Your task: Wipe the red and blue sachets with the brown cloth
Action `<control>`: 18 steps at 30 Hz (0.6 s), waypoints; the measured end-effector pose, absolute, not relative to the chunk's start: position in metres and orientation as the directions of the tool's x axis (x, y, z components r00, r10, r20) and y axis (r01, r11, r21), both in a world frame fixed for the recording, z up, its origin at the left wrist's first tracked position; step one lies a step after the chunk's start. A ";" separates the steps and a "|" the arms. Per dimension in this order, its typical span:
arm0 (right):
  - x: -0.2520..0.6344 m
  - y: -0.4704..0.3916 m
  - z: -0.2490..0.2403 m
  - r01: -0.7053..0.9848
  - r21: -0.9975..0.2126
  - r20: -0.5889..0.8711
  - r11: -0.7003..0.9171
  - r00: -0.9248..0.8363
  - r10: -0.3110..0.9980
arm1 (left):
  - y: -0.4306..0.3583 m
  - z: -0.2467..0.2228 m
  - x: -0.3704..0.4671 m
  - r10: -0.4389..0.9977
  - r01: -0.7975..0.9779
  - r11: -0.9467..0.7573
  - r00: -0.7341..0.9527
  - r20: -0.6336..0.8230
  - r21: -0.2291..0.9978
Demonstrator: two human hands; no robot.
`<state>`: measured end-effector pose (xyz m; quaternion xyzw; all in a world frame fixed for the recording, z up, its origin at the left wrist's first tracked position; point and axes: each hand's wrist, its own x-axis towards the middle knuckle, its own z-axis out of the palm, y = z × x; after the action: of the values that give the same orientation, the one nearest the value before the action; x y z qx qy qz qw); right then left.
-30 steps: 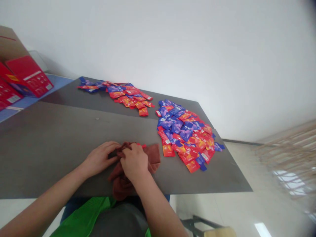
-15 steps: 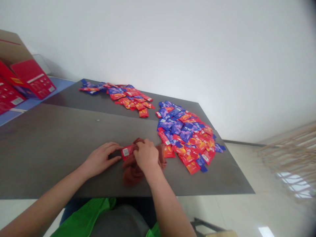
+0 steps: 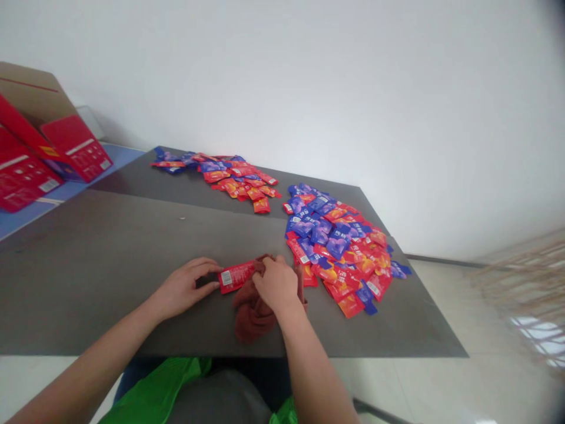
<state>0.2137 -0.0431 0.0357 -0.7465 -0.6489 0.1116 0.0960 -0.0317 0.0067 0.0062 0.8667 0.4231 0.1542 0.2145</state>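
A red snack packet (image 3: 235,277) with a white barcode lies flat on the grey table, its back side up. My left hand (image 3: 188,287) holds the packet's left end between thumb and fingertips. My right hand (image 3: 279,285) is closed on a crumpled reddish-brown cloth (image 3: 252,318), pressed over the packet's right end, which is hidden. Just right of the cloth spreads a large pile of red and blue packets (image 3: 338,241).
A smaller heap of packets (image 3: 238,176) lies at the table's far side. At left, open red cartons (image 3: 79,150) stand on a blue surface (image 3: 126,156). The table (image 3: 110,253) ends at a right edge, and a white wall (image 3: 309,88) rises behind it.
My right hand has slid the cloth rightward along the packet, baring more of its red back. My left hand stays at the packet's left end. The view has shifted slightly.
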 end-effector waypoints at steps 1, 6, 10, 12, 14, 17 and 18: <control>0.211 -0.046 0.036 0.945 -0.294 -0.047 -0.146 0.138 0.989 | 0.007 0.006 -0.033 0.801 0.664 -0.544 0.593 0.083 0.513; 0.201 -0.053 0.039 0.931 -0.310 -0.067 -0.195 0.183 0.981 | 0.008 0.008 -0.037 0.795 0.646 -0.542 0.602 0.078 0.537; 0.192 -0.053 0.041 0.923 -0.343 -0.089 -0.177 0.156 0.984 | 0.010 0.008 -0.035 0.791 0.653 -0.553 0.607 0.079 0.517; 0.188 -0.053 0.043 0.918 -0.362 -0.109 -0.161 0.129 0.986 | 0.011 0.008 -0.028 0.790 0.665 -0.564 0.607 0.086 0.490; 0.185 -0.053 0.044 0.916 -0.371 -0.128 -0.151 0.111 0.986 | 0.011 0.009 -0.018 0.786 0.674 -0.579 0.612 0.093 0.459; 0.183 -0.054 0.047 0.919 -0.374 -0.097 -0.127 0.097 0.991 | 0.009 0.010 -0.005 0.769 0.674 -0.608 0.630 0.103 0.420; 0.182 -0.055 0.047 0.924 -0.371 -0.056 -0.086 0.070 0.996 | 0.008 0.009 -0.002 0.763 0.670 -0.618 0.637 0.108 0.412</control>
<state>0.1822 -0.0546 0.0467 -0.7215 -0.6654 0.1493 0.1197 -0.0022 0.0080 0.0094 0.8888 0.4032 0.1376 0.1691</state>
